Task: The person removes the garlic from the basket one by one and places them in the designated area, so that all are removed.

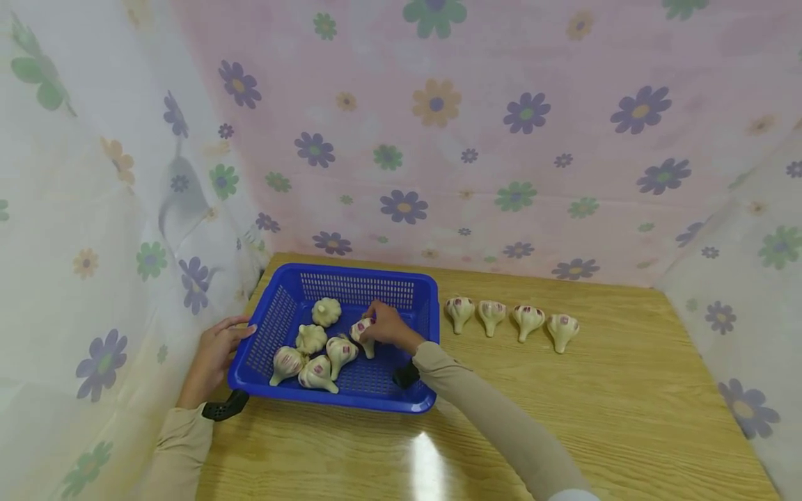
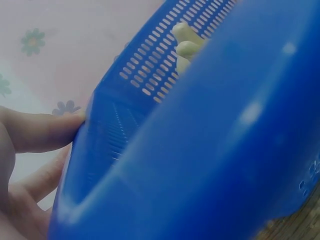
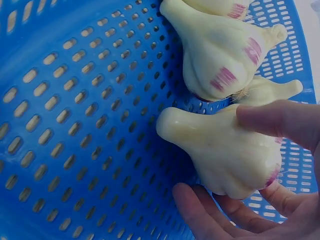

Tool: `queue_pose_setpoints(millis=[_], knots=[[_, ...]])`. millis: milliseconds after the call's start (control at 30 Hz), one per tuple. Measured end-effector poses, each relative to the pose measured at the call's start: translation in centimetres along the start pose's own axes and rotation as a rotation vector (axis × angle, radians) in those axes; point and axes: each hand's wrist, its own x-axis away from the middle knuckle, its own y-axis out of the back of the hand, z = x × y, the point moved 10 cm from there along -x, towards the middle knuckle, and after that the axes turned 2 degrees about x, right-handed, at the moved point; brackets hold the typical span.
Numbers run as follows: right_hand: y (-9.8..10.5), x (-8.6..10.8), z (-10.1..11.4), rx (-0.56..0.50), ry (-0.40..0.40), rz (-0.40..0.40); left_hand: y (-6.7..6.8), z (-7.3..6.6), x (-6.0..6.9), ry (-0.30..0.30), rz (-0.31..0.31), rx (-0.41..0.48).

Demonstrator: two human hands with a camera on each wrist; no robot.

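Observation:
A blue plastic basket [image 1: 357,269] with slotted walls stands at the left of the wooden table. My left hand [image 1: 215,353] grips its left rim; in the left wrist view the thumb [image 2: 50,131] presses on the rim and other fingers lie outside it. Inside the basket, my right hand [image 1: 390,328] holds a garlic bulb [image 3: 215,145] with purple marks, thumb on one side and fingers around the other. Several other garlic bulbs [image 1: 317,374] lie in the basket, left of the held one. In the left wrist view the near wall hides most of the contents.
On the wooden table [image 1: 626,410], several garlic bulbs [image 1: 528,320] stand in a row right of the basket, stems toward me. A flower-patterned cloth [image 1: 470,188] hangs behind the table and along both sides. Black devices [image 1: 225,406] sit at my wrists.

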Motion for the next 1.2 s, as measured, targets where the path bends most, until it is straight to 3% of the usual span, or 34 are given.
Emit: queue_pose_setpoints(millis=[233, 567, 1200], knots=[[-0.2, 0.7, 0.4, 0.018, 0.040, 0.043, 0.0, 0.0, 0.0, -0.008, -0.001, 0.024], [1.0, 1.4, 1.3, -0.021, 0.085, 0.013, 0.0, 0.0, 0.2, -0.017, -0.001, 0.038], [3.9, 3.7, 1.5, -0.235, 0.149, -0.027, -0.2, 0.1, 0.4, -0.008, 0.011, 0.072]])
